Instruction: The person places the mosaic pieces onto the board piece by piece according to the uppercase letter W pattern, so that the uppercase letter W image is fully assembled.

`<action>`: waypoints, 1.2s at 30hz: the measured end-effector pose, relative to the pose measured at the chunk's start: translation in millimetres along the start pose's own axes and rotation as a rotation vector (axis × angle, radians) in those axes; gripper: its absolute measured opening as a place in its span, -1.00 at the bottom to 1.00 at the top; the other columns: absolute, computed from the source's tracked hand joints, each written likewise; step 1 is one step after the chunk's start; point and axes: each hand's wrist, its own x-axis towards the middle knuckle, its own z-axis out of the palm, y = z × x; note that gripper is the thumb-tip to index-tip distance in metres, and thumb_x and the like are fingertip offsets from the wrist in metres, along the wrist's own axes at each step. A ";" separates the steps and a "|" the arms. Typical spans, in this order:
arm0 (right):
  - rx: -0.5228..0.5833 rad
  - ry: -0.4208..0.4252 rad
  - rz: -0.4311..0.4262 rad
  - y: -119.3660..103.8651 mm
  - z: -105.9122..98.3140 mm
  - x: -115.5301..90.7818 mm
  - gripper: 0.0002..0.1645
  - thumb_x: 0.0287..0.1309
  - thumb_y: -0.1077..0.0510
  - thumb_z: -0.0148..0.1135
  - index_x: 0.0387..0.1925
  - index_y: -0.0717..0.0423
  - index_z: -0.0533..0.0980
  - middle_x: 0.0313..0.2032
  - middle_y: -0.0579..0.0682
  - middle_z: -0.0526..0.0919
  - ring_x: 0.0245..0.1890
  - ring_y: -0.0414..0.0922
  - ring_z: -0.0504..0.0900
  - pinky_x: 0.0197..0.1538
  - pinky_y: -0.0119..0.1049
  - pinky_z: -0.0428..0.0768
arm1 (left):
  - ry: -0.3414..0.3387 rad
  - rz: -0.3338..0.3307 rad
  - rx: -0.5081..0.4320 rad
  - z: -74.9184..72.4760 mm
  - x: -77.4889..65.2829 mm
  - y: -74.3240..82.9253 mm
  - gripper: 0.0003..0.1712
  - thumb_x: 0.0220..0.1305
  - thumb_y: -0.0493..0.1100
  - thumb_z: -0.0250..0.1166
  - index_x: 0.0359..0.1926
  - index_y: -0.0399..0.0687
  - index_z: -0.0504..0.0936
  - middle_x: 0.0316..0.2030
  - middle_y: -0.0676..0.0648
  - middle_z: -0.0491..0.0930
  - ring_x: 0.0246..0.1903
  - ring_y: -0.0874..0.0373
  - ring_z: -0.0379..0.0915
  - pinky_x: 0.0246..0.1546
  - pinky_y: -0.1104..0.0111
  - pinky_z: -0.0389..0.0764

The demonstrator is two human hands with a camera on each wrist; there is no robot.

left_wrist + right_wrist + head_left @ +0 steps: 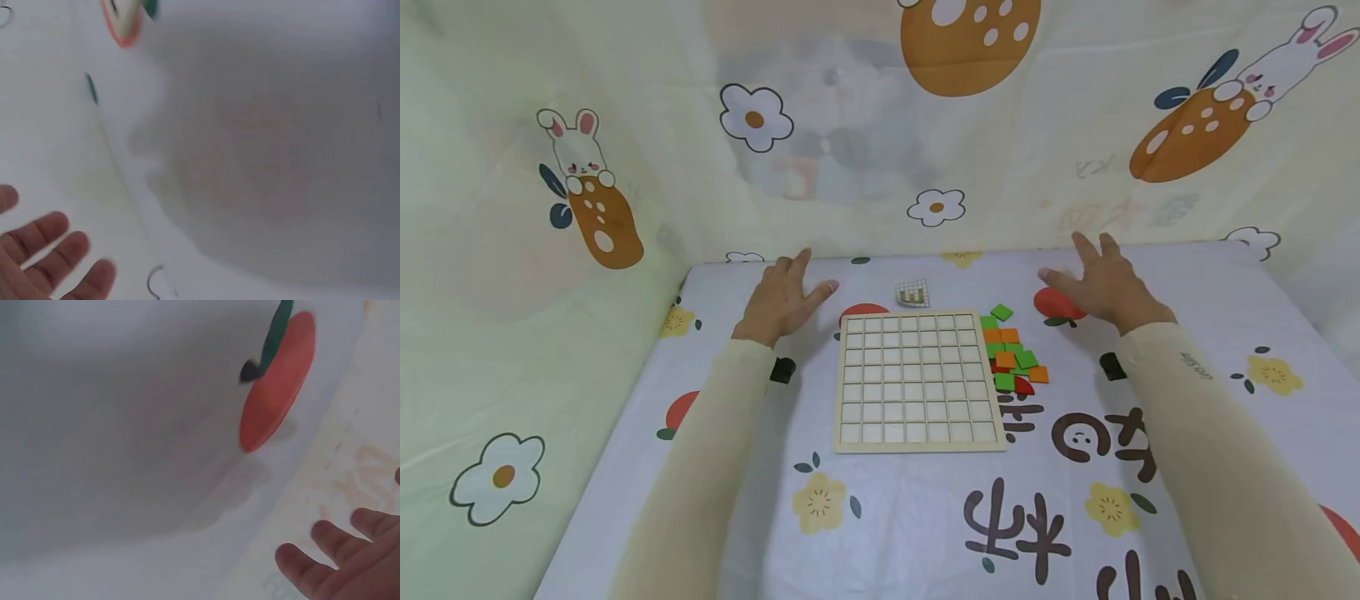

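Observation:
A square wooden grid board (917,447) with pale cells lies flat in the middle of the table. Against its right side is a loose heap of small green, orange and red tiles (1004,360), some overlapping. Just behind the board lies a small picture card (912,293) with a grid print. My left hand (781,302) is held beyond the board's left back corner, fingers spread and holding nothing. To the right of the tiles, my right hand (1105,283) also has its fingers spread, with nothing in it. The wrist views show the fingers of each hand extended above the cloth.
A white tablecloth (910,525) printed with fruit, flowers and dark lettering covers the table. Pale fabric walls (850,183) with rabbit and flower prints rise at the back and left. Small black devices (782,370) show at both wrists.

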 end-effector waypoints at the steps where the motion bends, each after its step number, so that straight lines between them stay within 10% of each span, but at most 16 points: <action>1: 0.017 -0.009 -0.010 -2.3 0.6 0.9 0.27 0.38 -0.50 0.02 0.66 0.13 -0.31 0.56 0.52 -0.29 0.47 0.59 -0.06 0.30 0.65 0.15 | -0.004 -0.006 -0.039 0.0 -1.5 0.5 0.07 0.44 0.49 0.04 0.68 0.02 -0.06 0.53 -0.32 0.14 0.48 -0.29 0.13 0.45 -0.19 0.29; 6: 0.091 -0.071 -0.044 -13.1 6.5 4.9 0.08 0.40 -0.15 0.24 0.61 0.30 -0.06 0.44 0.53 0.15 0.34 0.44 0.24 0.34 0.44 0.39 | -0.049 -0.059 -0.259 3.3 -15.2 7.0 0.10 0.36 0.33 0.31 0.66 -0.04 0.01 0.42 -0.29 0.30 0.33 -0.21 0.36 0.32 -0.11 0.49; 14: 0.190 -0.163 -0.079 -28.1 25.7 7.2 -0.31 0.41 -0.02 0.27 0.39 0.28 0.39 0.20 0.40 0.50 -0.04 0.20 0.58 -0.15 -0.01 0.67 | -0.102 -0.129 -0.512 25.0 -45.3 11.2 -0.12 0.34 -0.07 0.42 0.55 -0.14 0.21 0.18 -0.24 0.51 0.01 -0.11 0.56 0.05 0.06 0.64; 22: 0.203 -0.212 -0.096 -39.5 34.3 12.1 -0.41 0.36 -0.02 0.28 0.27 0.27 0.52 0.06 0.29 0.61 -0.12 0.11 0.57 -0.12 -0.10 0.62 | -0.145 -0.187 -0.554 37.9 -66.4 16.8 -0.27 0.27 -0.18 0.48 0.39 -0.21 0.41 -0.12 -0.14 0.54 -0.30 0.08 0.56 -0.31 0.37 0.60; 36: 0.201 -0.279 -0.077 -48.3 41.1 20.5 -0.42 0.27 0.15 0.30 0.28 0.27 0.52 0.16 0.31 0.56 -0.01 0.17 0.49 0.10 0.06 0.58 | -0.231 -0.209 -0.559 42.0 -74.3 25.1 -0.32 0.20 -0.21 0.54 0.28 -0.27 0.49 -0.26 -0.13 0.59 -0.41 0.12 0.58 -0.38 0.40 0.57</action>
